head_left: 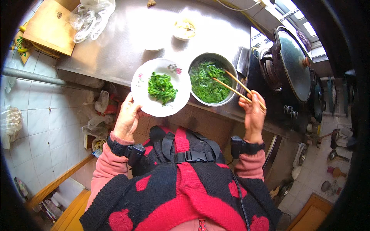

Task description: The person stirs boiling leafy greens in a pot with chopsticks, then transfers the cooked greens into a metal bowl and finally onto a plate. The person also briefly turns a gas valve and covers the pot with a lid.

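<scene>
My left hand [129, 117] grips the near-left rim of a white plate [140, 98] with pink flowers on it. A small heap of chopped leafy greens [162, 88] lies in the plate's middle. In my right hand [253, 115] is a pair of wooden chopsticks [239, 86], their tips down among greens [208, 82] in a round metal pot [220, 103]. Liquid shows between the leaves in the pot. The plate is held beside the pot's left side, its right edge close to the pot's rim; whether they touch I cannot tell.
A metal counter [111, 46] bears a small bowl of pale pieces [185, 29] and a ginger-like lump [151, 3]. At right, a large lidded wok [295, 63] stands on a black stove [256, 90]. A wooden board [50, 25] and plastic bag [96, 19] are far left.
</scene>
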`<action>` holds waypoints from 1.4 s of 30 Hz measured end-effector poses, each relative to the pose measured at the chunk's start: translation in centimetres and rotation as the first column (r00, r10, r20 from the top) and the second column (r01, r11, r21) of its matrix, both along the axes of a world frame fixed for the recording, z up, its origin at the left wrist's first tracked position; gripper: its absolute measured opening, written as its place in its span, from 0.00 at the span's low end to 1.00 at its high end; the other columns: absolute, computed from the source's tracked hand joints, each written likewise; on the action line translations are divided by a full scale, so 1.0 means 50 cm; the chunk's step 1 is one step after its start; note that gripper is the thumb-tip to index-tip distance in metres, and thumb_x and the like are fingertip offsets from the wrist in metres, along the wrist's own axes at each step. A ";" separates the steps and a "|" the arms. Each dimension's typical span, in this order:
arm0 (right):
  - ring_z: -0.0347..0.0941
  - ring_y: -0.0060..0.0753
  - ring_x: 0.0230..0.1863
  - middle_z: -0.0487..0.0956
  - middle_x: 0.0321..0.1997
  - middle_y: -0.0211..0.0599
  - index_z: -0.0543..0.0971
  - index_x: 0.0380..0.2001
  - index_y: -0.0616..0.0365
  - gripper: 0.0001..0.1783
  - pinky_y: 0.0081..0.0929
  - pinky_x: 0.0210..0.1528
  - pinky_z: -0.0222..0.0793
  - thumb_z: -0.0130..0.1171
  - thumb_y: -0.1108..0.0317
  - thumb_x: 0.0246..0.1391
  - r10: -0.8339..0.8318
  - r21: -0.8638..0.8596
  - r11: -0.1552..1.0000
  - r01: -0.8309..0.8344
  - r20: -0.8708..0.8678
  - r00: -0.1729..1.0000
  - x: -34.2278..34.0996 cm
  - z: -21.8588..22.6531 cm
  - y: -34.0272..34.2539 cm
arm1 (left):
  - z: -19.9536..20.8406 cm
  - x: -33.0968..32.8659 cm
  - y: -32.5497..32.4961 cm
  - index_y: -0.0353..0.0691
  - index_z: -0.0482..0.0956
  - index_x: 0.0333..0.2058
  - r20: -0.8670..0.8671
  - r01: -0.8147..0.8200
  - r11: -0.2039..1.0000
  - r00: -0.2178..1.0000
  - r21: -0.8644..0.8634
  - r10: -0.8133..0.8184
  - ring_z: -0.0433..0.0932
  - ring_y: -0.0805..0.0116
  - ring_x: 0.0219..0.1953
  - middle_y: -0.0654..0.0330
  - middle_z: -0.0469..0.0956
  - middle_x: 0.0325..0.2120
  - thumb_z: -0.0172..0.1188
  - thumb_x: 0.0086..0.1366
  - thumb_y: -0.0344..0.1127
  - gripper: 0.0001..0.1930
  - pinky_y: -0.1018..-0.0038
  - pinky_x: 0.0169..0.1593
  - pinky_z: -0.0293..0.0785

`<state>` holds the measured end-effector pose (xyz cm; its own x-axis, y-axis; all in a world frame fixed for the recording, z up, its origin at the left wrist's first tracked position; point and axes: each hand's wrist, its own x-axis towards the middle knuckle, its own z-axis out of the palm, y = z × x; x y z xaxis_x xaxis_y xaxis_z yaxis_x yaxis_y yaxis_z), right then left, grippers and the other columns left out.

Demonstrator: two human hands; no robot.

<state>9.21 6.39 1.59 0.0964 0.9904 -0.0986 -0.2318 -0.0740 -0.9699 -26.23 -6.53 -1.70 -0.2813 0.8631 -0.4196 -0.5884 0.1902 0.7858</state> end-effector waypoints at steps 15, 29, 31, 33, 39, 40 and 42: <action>0.76 0.38 0.30 0.77 0.29 0.43 0.74 0.33 0.64 0.16 0.29 0.32 0.76 0.46 0.60 0.58 -0.096 0.127 0.984 0.122 -0.192 0.977 0.067 0.051 -0.021 | -0.060 -0.032 -0.006 0.38 0.64 0.46 -0.080 -0.032 0.994 0.996 -0.103 0.024 0.77 0.70 0.31 0.59 0.74 0.36 0.49 0.56 0.28 0.18 0.76 0.30 0.77; 0.74 0.26 0.27 0.77 0.26 0.37 0.74 0.35 0.64 0.10 0.22 0.33 0.71 0.49 0.69 0.57 0.258 0.064 0.945 -0.320 0.454 0.853 -0.048 0.055 -0.055 | -0.074 -0.023 0.016 0.37 0.65 0.45 -0.039 -0.025 0.997 0.999 -0.076 0.023 0.76 0.70 0.31 0.58 0.73 0.36 0.50 0.55 0.28 0.17 0.74 0.30 0.78; 0.74 0.25 0.27 0.77 0.26 0.36 0.74 0.35 0.64 0.10 0.21 0.33 0.71 0.49 0.69 0.57 0.307 0.082 0.924 -0.373 0.422 0.853 -0.059 0.035 -0.045 | -0.075 -0.027 0.019 0.38 0.65 0.46 -0.041 -0.018 0.997 0.999 -0.077 0.014 0.76 0.70 0.32 0.59 0.73 0.37 0.50 0.55 0.28 0.17 0.75 0.31 0.78; 0.74 0.24 0.27 0.76 0.25 0.35 0.74 0.36 0.65 0.10 0.21 0.34 0.70 0.49 0.69 0.57 0.085 0.119 0.983 -0.142 0.391 0.916 -0.064 0.027 -0.041 | -0.077 -0.024 0.021 0.38 0.65 0.45 -0.041 -0.020 0.996 0.999 -0.089 0.016 0.76 0.70 0.32 0.59 0.73 0.37 0.50 0.55 0.28 0.17 0.75 0.30 0.78; 0.75 0.29 0.26 0.76 0.28 0.39 0.74 0.35 0.65 0.10 0.24 0.31 0.73 0.48 0.69 0.56 0.179 0.095 0.971 -0.221 0.332 0.926 -0.020 0.055 -0.038 | -0.078 -0.020 0.026 0.38 0.65 0.46 -0.041 -0.037 0.994 0.999 -0.101 0.033 0.76 0.70 0.32 0.59 0.73 0.37 0.51 0.55 0.28 0.17 0.75 0.29 0.77; 0.75 0.31 0.26 0.76 0.28 0.40 0.74 0.35 0.66 0.10 0.26 0.29 0.75 0.49 0.69 0.56 0.042 0.207 0.974 -0.097 0.252 0.967 -0.012 0.055 -0.033 | -0.078 -0.019 0.028 0.38 0.64 0.46 -0.043 -0.036 0.996 0.999 -0.084 0.033 0.76 0.70 0.32 0.59 0.73 0.37 0.50 0.55 0.28 0.17 0.75 0.29 0.77; 0.76 0.33 0.27 0.76 0.28 0.41 0.74 0.36 0.66 0.11 0.27 0.29 0.75 0.49 0.68 0.56 0.032 0.160 0.985 -0.070 0.231 0.972 -0.004 0.042 -0.018 | -0.077 -0.020 0.028 0.38 0.64 0.46 -0.045 -0.013 0.995 0.999 -0.096 0.009 0.76 0.70 0.31 0.58 0.73 0.37 0.50 0.56 0.28 0.17 0.75 0.29 0.77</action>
<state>8.99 5.47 3.69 0.0464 0.9952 0.0858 -0.0047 0.0862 -0.9963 -27.23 -5.15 -5.55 -0.3107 0.8159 -0.4876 -0.5560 0.2601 0.7894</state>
